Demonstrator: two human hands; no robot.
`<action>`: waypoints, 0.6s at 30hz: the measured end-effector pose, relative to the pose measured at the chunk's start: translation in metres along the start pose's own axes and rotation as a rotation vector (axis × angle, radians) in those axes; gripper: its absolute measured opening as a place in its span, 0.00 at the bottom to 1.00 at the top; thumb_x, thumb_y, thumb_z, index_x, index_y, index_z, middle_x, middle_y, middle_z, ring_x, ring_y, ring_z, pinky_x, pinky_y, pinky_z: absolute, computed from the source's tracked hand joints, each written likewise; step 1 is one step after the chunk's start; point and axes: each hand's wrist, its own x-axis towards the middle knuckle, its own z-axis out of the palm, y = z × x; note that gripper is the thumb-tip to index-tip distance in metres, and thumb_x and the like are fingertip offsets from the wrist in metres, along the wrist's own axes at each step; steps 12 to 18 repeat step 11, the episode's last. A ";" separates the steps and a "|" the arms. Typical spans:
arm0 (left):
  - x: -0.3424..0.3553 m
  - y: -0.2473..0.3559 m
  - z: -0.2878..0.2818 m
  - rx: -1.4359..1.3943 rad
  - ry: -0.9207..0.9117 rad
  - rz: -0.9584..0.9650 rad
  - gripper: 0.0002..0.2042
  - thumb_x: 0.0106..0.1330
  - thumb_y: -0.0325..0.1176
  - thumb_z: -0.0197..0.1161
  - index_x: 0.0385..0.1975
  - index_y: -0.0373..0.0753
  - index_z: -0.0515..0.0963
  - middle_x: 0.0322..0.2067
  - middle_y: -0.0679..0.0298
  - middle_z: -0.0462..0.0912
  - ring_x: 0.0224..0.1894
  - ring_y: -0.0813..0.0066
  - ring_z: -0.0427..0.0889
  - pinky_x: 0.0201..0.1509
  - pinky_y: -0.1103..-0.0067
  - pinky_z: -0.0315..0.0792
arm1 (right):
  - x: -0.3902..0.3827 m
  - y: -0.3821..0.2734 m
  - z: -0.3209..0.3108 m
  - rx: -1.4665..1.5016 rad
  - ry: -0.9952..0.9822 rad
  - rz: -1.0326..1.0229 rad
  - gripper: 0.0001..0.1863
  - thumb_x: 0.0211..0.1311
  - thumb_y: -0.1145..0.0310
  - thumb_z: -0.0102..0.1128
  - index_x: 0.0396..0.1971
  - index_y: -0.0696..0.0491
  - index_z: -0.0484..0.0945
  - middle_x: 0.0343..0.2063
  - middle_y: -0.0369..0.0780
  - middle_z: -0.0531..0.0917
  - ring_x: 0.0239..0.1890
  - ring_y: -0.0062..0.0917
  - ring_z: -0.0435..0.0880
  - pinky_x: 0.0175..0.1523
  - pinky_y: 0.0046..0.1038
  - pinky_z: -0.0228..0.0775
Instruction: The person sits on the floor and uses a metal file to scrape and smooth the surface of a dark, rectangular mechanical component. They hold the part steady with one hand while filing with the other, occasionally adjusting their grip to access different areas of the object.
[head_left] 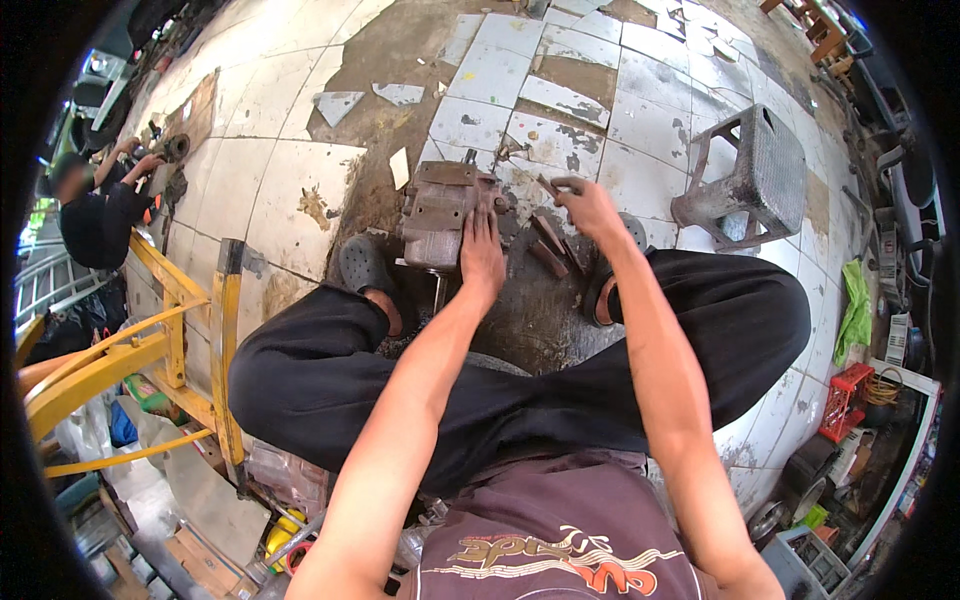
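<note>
Left hand [483, 255] lies flat, fingers spread, on rusty brown blocky metal casting [440, 212]; right hand [590, 205] at 3 o'clock pinches a small dark part [551, 186]; bare tiles at 12.

The metal block [440, 212] is rusty brown-grey. Just right of it lie dark reddish-brown bars [548, 245]. The floor [280, 190] around it is off-white tile, stained, with bare brown patches. Far right of the block, a grey stool [755, 175]; far left, a yellow frame [190, 330].
</note>
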 end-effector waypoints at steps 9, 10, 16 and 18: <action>-0.025 0.035 -0.046 -0.397 -0.300 0.132 0.24 0.65 0.39 0.58 0.59 0.36 0.75 0.53 0.48 0.81 0.50 0.55 0.81 0.53 0.62 0.66 | 0.006 0.087 0.055 0.081 0.042 0.158 0.21 0.62 0.60 0.59 0.52 0.52 0.83 0.39 0.49 0.85 0.42 0.36 0.83 0.48 0.35 0.73; -0.022 0.027 -0.046 -0.412 -0.291 0.186 0.24 0.64 0.39 0.59 0.59 0.36 0.75 0.51 0.49 0.82 0.51 0.55 0.81 0.53 0.61 0.66 | 0.003 0.086 0.060 0.076 0.053 0.165 0.21 0.64 0.55 0.60 0.52 0.50 0.84 0.45 0.52 0.85 0.52 0.43 0.84 0.57 0.37 0.73; -0.019 0.021 -0.045 -0.404 -0.211 0.126 0.24 0.61 0.38 0.62 0.59 0.40 0.76 0.53 0.51 0.83 0.58 0.57 0.77 0.52 0.59 0.66 | 0.001 0.085 0.065 0.062 0.088 0.178 0.22 0.62 0.52 0.63 0.51 0.49 0.84 0.45 0.53 0.85 0.54 0.42 0.83 0.59 0.37 0.71; -0.019 0.021 -0.045 -0.404 -0.211 0.126 0.24 0.61 0.38 0.62 0.59 0.40 0.76 0.53 0.51 0.83 0.58 0.57 0.77 0.52 0.59 0.66 | 0.001 0.085 0.065 0.062 0.088 0.178 0.22 0.62 0.52 0.63 0.51 0.49 0.84 0.45 0.53 0.85 0.54 0.42 0.83 0.59 0.37 0.71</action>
